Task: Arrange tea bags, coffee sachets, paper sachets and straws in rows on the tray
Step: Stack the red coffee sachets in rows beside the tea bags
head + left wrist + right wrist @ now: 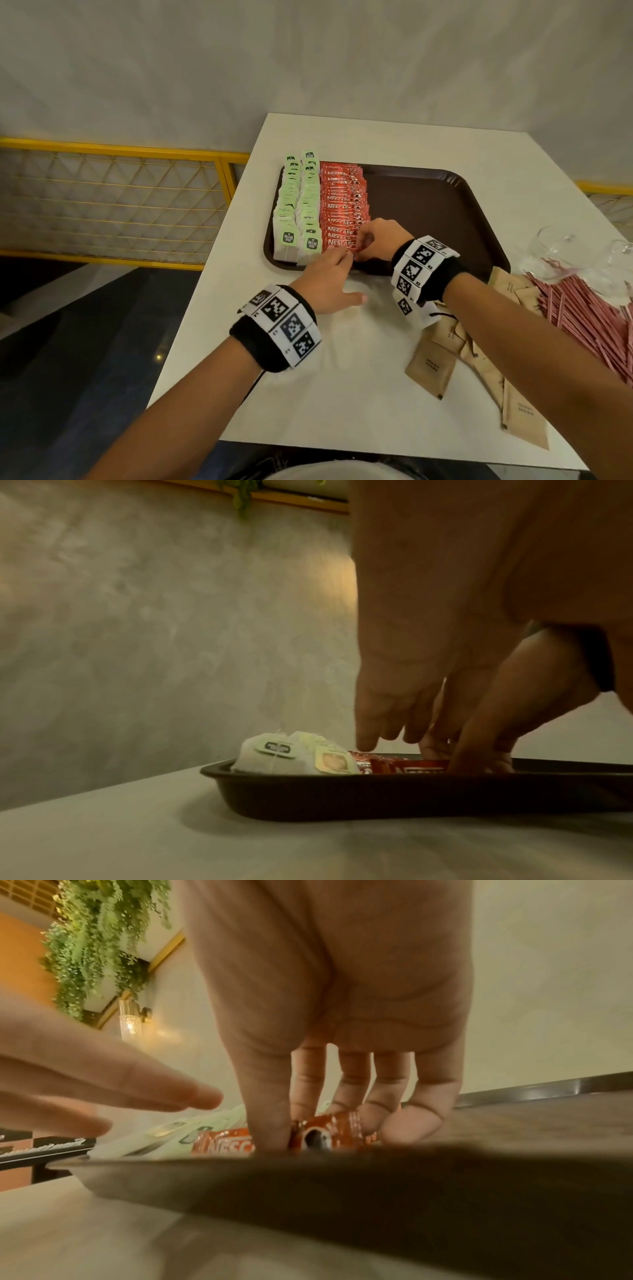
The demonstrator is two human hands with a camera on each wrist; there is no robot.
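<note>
Coffee sachets (342, 209) lie in a red overlapping row on the tray (428, 205), just right of the tea bags (298, 209) at its left end. My right hand (380, 240) is at the near end of that row; in the right wrist view its thumb and fingers (270, 1123) pinch the nearest red sachet, though the tray's near rim cuts off the fingertips there. My left hand (325, 277) reaches in beside it with fingers straight and spread, holding nothing. From the head view I cannot tell whether its fingertips touch the row, since the two hands overlap; the left wrist view shows one finger (366, 739) pointing down just above the sachets.

The tea bags make two rows, green tags and white ones, the far ones sticking out past the tray's far rim. The right half of the tray is bare brown.

On the bench (308, 394), near its right edge, brown paper sachets (431, 366) lie in a loose heap, partly hidden under my right forearm. Pink straws (582, 318) are piled beyond them and run out of frame. A clear glass thing (561, 250) sits behind the straws; I cannot make out what it is.
</note>
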